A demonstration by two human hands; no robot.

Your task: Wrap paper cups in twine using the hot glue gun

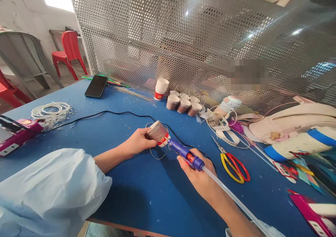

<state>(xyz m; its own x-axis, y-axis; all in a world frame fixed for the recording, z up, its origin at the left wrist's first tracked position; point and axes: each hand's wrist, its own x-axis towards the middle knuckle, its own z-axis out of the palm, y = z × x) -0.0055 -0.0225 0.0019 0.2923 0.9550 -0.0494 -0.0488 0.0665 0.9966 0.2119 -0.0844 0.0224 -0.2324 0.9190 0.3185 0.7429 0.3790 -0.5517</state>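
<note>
My left hand [139, 141] is closed on a paper cup [156, 131] that lies tilted, its mouth end wound with thin grey-brown cord. Red and white paper shows at the cup's unwound end. A loose loop of the cord [159, 157] hangs below the cup. My right hand [193, 165] is wrapped round a blue hot glue gun [185, 153] with an orange-red trigger. Its nozzle meets or nearly touches the red part of the cup. From the back of the gun a long clear glue stick [231, 195] runs over my right forearm.
Several cord-wrapped cups [183, 104] stand by a stack of paper cups [161, 88] near the perforated metal screen [126, 37]. Scissors [233, 163] lie at right, before a bag [278, 121]. A phone [96, 86], cord coil [51, 110] and power strip [21, 135] are at left. A black cable [105, 112] crosses the table.
</note>
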